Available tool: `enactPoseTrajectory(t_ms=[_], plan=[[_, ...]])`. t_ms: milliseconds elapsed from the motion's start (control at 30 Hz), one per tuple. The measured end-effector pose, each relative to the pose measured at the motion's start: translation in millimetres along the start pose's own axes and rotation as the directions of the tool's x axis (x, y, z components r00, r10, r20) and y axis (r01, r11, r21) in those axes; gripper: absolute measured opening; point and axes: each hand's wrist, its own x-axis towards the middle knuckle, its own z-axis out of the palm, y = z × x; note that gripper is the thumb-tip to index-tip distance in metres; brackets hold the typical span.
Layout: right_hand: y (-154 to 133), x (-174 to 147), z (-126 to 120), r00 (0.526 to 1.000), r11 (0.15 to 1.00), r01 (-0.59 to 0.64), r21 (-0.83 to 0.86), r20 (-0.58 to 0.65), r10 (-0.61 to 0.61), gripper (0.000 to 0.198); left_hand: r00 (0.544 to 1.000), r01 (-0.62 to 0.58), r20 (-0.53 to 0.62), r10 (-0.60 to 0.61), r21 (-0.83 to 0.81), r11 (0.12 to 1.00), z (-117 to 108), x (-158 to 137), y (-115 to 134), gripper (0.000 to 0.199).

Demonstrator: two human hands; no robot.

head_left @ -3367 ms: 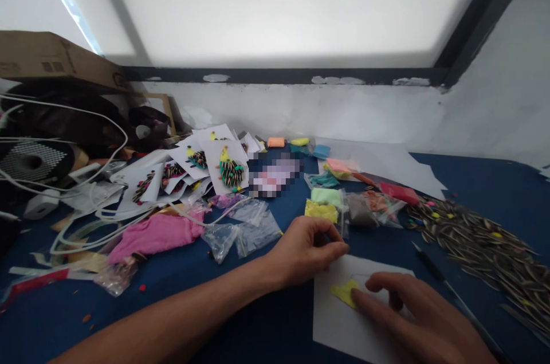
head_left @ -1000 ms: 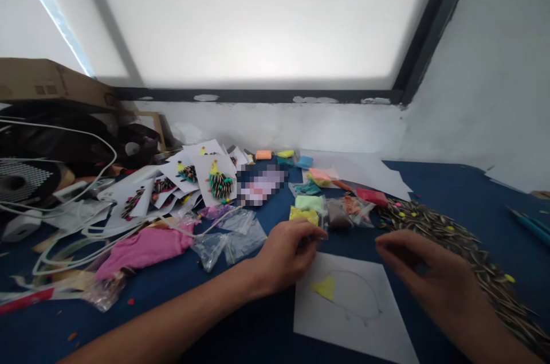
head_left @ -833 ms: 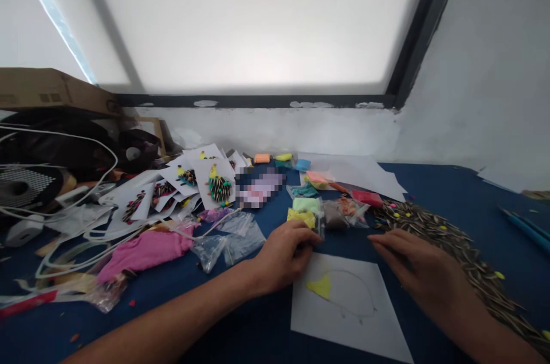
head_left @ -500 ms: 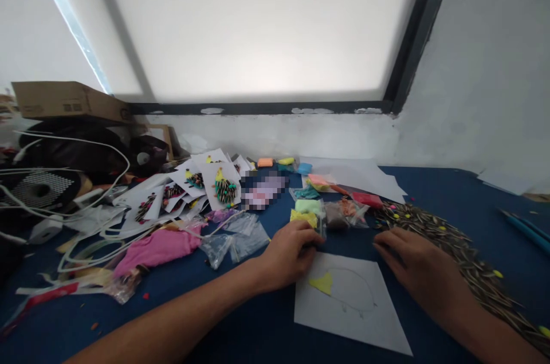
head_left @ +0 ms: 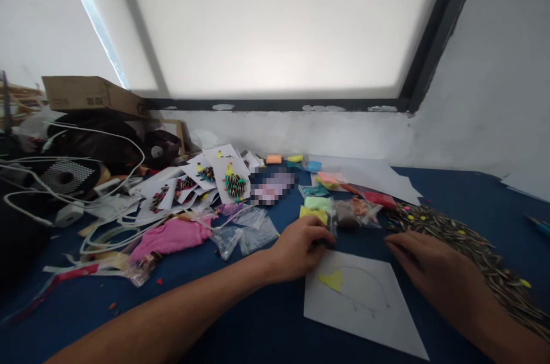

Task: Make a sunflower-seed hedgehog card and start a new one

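Observation:
A white sheet (head_left: 365, 324) lies on the blue table, bearing a pencil outline of a rounded animal with small feet. Flat yellow clay (head_left: 333, 281) covers the pointed head end of that drawing. At the sheet's upper left corner rests my left hand (head_left: 301, 246), its fingers loosely bent with a gap to the thumb; nothing shows in it. Just beyond its knuckles is a yellow clay packet (head_left: 313, 214). My right hand (head_left: 433, 266) hovers or rests right of the sheet, fingers extended, thumb slightly apart, holding nothing visible. Beside it spreads a pile of striped seeds (head_left: 464, 249).
Finished seed-and-clay animal cards (head_left: 234, 180) are heaped at the back left. Clay packets (head_left: 346, 212) and blank paper (head_left: 373, 175) lie beyond my hands. Pink clay (head_left: 172, 238), clear bags (head_left: 258, 232), white cables (head_left: 107, 137) and a cardboard box (head_left: 92, 94) crowd the left.
The view has swung slightly left, so everything appears shifted to the right. Both hands keep nearly the same place and pose beside the sheet.

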Motion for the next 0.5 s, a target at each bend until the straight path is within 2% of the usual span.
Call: enactPoseTrajectory(t_ms=[300,500], plan=[[-10.1,1.7,-6.7,0.999,0.998,0.032,0.06,0.028,-0.033,0.03,0.998,0.06,0.005,-0.06,-0.141,0.988,-2.5,0.6,0.7,0.026],[-27.5,3.3,-15.3,0.996,0.989,0.064,0.131,0.056,-0.072,0.03,0.997,0.072,0.011,-0.071,-0.147,0.986,-3.4,0.7,2.0,0.024]])
